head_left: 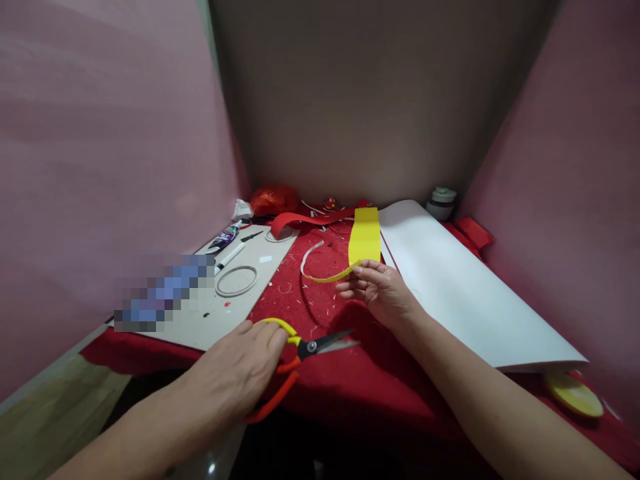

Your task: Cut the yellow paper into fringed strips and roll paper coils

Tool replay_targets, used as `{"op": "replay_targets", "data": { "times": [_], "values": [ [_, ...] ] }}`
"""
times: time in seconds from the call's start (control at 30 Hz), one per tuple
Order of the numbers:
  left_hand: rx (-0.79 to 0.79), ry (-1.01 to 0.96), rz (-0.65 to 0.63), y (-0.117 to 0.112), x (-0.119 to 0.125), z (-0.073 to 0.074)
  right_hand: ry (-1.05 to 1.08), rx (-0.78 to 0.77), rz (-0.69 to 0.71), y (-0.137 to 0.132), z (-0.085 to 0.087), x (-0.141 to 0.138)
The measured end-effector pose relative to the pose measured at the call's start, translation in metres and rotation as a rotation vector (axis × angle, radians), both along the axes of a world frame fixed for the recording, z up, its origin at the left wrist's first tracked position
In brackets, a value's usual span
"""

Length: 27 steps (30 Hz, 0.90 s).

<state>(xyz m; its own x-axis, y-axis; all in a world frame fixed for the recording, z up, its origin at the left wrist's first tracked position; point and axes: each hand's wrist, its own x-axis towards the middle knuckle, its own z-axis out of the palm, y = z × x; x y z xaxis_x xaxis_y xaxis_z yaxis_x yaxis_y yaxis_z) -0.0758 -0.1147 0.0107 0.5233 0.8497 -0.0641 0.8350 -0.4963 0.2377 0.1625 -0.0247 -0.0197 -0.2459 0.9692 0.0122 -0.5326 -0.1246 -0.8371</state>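
My left hand point(250, 360) is wrapped round the yellow and orange handles of a pair of scissors point(313, 347). Their dark blades point right, slightly parted, over the front of the red cloth. My right hand point(383, 290) pinches one end of a thin yellow strip point(330, 277) with small notches along its edge. The strip curves away to the left, its far end pale and free in the air. Just behind the right hand lies a wider yellow sheet point(365, 237). The scissor blades are apart from the strip.
Left, a grey board point(190, 333) bears a ring point(237, 281), a white tube-like pen point(230, 257) and a dark glue tube point(225, 237). A large white sheet point(450, 287) covers the right. Scraps litter the red cloth point(295, 300). A lidded jar point(441, 203) stands at the back.
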Motion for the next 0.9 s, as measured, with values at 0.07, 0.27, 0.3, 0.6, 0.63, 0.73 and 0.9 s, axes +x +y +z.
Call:
{"op": "replay_targets", "data": {
  "times": [0.07, 0.27, 0.3, 0.6, 0.63, 0.73, 0.9],
  "values": [
    [-0.010, 0.005, 0.047, 0.004, -0.002, -0.001, 0.012, 0.005, -0.002, 0.000, -0.001, 0.000],
    [0.049, -0.212, 0.221, 0.024, 0.000, 0.000, 0.049, 0.008, 0.022, -0.002, 0.002, -0.001],
    [0.075, -0.279, 0.240, 0.029, 0.003, 0.000, 0.053, 0.011, 0.030, -0.002, 0.002, -0.001],
    [-0.098, -0.913, 0.217, 0.066, 0.056, 0.003, 0.045, -0.015, 0.016, -0.004, 0.001, -0.004],
    [-0.136, -0.954, 0.221, 0.068, 0.061, 0.002, 0.040, -0.021, 0.010, -0.004, 0.001, -0.004],
    [-0.177, -0.990, 0.268, 0.074, 0.067, -0.006, 0.029, -0.017, 0.003, -0.003, 0.001, -0.004],
    [-0.187, -1.056, 0.246, 0.078, 0.067, -0.013, 0.024, 0.009, 0.013, -0.006, 0.000, -0.008]
  ]
}}
